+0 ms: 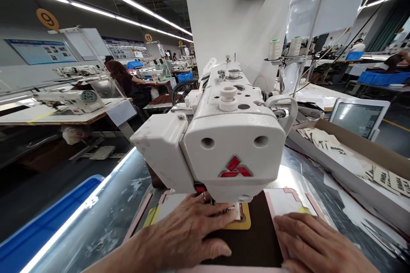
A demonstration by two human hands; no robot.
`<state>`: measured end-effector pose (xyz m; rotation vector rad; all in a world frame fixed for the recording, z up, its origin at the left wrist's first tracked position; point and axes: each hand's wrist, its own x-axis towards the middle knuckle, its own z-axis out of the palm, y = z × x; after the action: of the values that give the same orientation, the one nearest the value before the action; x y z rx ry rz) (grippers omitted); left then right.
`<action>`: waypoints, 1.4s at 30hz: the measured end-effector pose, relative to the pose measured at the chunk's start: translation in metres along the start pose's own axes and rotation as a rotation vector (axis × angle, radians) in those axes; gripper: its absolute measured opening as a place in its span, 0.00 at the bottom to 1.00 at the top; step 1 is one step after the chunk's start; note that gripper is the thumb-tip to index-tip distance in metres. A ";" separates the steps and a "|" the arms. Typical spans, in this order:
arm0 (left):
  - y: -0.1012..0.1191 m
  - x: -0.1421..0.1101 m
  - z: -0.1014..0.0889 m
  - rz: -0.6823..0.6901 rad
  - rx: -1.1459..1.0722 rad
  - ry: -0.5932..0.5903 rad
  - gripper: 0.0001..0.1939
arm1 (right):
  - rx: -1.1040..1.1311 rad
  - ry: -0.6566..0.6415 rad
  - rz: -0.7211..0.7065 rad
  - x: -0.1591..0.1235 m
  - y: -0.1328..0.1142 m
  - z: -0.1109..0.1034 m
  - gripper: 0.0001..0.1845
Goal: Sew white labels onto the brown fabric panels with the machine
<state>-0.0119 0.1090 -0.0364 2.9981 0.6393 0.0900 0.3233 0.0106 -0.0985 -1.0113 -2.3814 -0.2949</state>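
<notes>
My left hand (188,232) lies flat, fingers spread, on a dark brown fabric piece (253,239) under the head of a white sewing machine (224,136). Its fingertips reach a yellow-framed label (244,221) below the needle area, which the machine head hides. Over on the brown fabric's right edge, my right hand (315,243) rests flat, partly on a pink template (288,200) that frames the work. Neither hand grips anything.
A cardboard box (352,166) with several printed labels stands at the right, a tablet screen (358,117) behind it. A blue bin (48,222) sits at the lower left. Thread cones (274,49) stand behind the machine. A seated person (124,81) works far left.
</notes>
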 end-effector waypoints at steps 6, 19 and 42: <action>0.001 -0.001 -0.002 -0.006 -0.047 0.013 0.33 | 0.054 -0.105 0.017 0.020 0.004 -0.012 0.12; 0.000 -0.001 0.001 -0.040 -0.046 -0.043 0.35 | 0.035 -0.135 0.048 0.025 -0.002 -0.016 0.14; -0.010 0.000 0.009 -0.135 -0.074 -0.076 0.36 | 0.036 -0.132 0.126 0.014 0.006 -0.012 0.14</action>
<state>-0.0156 0.1171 -0.0464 2.8628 0.8092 -0.0077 0.3238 0.0186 -0.0804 -1.1914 -2.4167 -0.1424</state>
